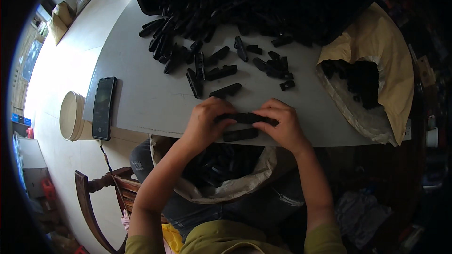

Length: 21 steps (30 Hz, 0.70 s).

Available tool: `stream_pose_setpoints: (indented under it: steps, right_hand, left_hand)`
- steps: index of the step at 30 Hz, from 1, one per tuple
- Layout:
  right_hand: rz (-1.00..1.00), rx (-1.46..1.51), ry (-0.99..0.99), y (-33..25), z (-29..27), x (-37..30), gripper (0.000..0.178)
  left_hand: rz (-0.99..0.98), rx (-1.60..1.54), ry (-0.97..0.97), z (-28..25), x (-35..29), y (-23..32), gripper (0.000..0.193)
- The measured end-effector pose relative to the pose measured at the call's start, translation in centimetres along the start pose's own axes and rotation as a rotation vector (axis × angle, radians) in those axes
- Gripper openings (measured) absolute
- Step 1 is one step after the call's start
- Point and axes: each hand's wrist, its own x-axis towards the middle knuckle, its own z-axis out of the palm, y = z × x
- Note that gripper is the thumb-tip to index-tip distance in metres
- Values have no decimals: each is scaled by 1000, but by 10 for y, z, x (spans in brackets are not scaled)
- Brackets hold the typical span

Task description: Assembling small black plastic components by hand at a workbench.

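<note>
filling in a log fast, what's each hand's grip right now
Left hand: closed, holding the left end of a black part.
Right hand: closed, holding its right end.

Between the hands (205,118) is one part (246,118); a second part (241,135) lies just nearer the body, at the worktop's (150,75) edge. Below the hands, a sack (254,187) holds more parts. Beyond them, loose parts (222,72) are scattered before a heap (207,11). Left of the hands are a phone (103,108), then a bucket (70,116), with a chair (84,197) lower left. Right of them, a bag (398,75) on the worktop has parts inside.
</note>
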Motion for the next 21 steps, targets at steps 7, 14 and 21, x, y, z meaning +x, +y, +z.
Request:
stream_pose_setpoints:
  steps: [7,14,21]
  right_hand:
    - [-127,-117,-70,-1,16,4,26]
    - [36,-461,335,32,-36,6,22]
    - [-118,-453,248,31,-23,-2,28]
  left_hand:
    - [59,28,-30,-6,-4,-3,28]
    - [73,449,93,-23,20,11,30]
    - [28,308,-21,-7,19,7,24]
